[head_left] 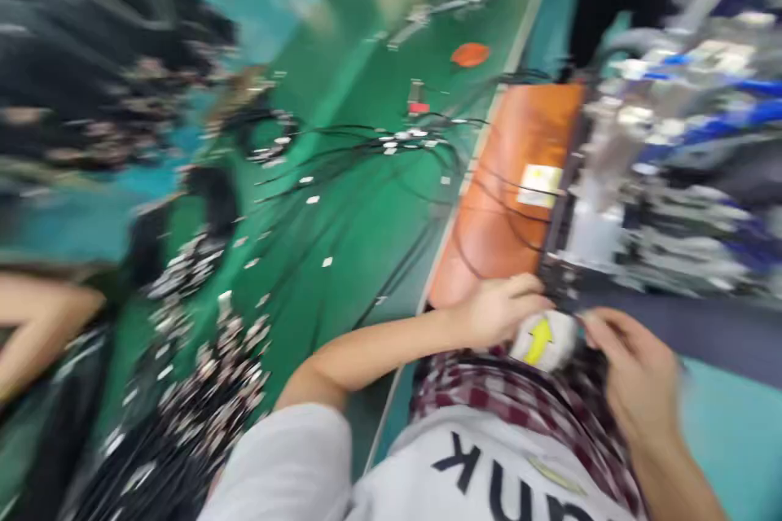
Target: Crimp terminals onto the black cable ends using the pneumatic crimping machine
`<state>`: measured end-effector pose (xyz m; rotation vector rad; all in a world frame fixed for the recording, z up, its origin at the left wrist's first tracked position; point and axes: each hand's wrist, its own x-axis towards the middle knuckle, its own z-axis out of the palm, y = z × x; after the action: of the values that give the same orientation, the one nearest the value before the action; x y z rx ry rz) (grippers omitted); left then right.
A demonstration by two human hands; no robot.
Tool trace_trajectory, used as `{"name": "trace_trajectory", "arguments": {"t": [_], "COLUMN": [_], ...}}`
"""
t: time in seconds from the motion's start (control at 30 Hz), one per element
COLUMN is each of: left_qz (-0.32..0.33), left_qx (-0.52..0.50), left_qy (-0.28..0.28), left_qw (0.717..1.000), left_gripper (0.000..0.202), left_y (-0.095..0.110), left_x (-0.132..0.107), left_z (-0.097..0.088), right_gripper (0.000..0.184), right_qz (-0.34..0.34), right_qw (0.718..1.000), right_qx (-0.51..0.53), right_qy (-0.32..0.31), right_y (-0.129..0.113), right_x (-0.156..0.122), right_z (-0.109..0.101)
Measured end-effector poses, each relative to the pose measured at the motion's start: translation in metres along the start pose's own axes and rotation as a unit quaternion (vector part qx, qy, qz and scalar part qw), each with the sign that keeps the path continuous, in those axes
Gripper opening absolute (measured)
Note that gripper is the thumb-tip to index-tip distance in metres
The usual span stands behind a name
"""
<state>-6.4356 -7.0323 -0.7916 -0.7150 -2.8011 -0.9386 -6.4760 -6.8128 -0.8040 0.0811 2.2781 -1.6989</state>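
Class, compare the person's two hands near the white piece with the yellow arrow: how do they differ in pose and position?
The left hand lies knuckles-up, fingers curled, at the edge of the orange panel; the right hand sits lower and nearer the camera, fingers reaching inward. The left hand touches the white piece with the yellow arrow from above-left, the right from the other side. Both are bare and blurred; neither grip is clear.

dark letters "uk" upside down on white shirt [489,472], yellow arrow on white knob [543,339]
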Motion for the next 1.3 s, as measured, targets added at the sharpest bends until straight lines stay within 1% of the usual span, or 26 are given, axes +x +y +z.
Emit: {"name": "trace_trajectory", "arguments": {"t": [0.03, 0.07, 0.1, 0.17, 0.3, 0.5, 0.73, 0.87, 1.1, 1.3], "left_qz": [0.007, 0.017, 0.014, 0.008, 0.002, 0.009, 0.024, 0.027, 0.041, 0.038], "left_qx": [-0.023, -0.043, -0.055, -0.065, -0.057, 0.001, 0.055, 0.048, 0.048, 0.046], "left_qy": [0.032, 0.051, 0.065, 0.073, 0.067, 0.055, 0.046, 0.042, 0.038, 0.03], "left_qw": [0.999, 0.998, 0.996, 0.995, 0.996, 0.998, 0.997, 0.998, 0.997, 0.998], "left_gripper": [0.03, 0.028, 0.027, 0.026, 0.027, 0.03, 0.031, 0.031, 0.032, 0.032], "left_y": [-0.008, -0.015, -0.02, -0.023, -0.023, -0.034, -0.037, -0.039, -0.041, -0.041], "left_x": [0.003, 0.007, 0.01, 0.018, 0.031, 0.043, 0.046, 0.048, 0.049, 0.05], "left_z": [0.008, 0.013, 0.016, 0.018, 0.019, 0.028, 0.028, 0.028, 0.028, 0.027], "right_gripper": [0.024, 0.023, 0.023, 0.021, 0.017, 0.016, 0.015, 0.014, 0.014, 0.015], "right_qz": [0.021, 0.029, 0.033, 0.031, 0.018, 0.033, 0.039, 0.044, 0.05, 0.054], "right_qw": [0.999, 0.998, 0.995, 0.992, 0.987, 0.984, 0.984, 0.984, 0.984, 0.984], "right_qx": [0.03, 0.064, 0.091, 0.124, 0.156, 0.174, 0.17, 0.166, 0.165, 0.165], "right_qy": [-0.008, -0.006, -0.01, -0.011, -0.016, -0.026, -0.032, -0.041, -0.038, -0.04], "right_y": [0.006, 0.011, 0.014, 0.018, 0.018, 0.024, 0.025, 0.023, 0.024, 0.025], "right_x": [0.002, 0.006, 0.013, 0.027, 0.046, 0.06, 0.065, 0.066, 0.067, 0.069], "right_z": [-0.007, -0.011, -0.012, -0.011, -0.008, -0.008, -0.007, -0.008, -0.009, -0.009]}}
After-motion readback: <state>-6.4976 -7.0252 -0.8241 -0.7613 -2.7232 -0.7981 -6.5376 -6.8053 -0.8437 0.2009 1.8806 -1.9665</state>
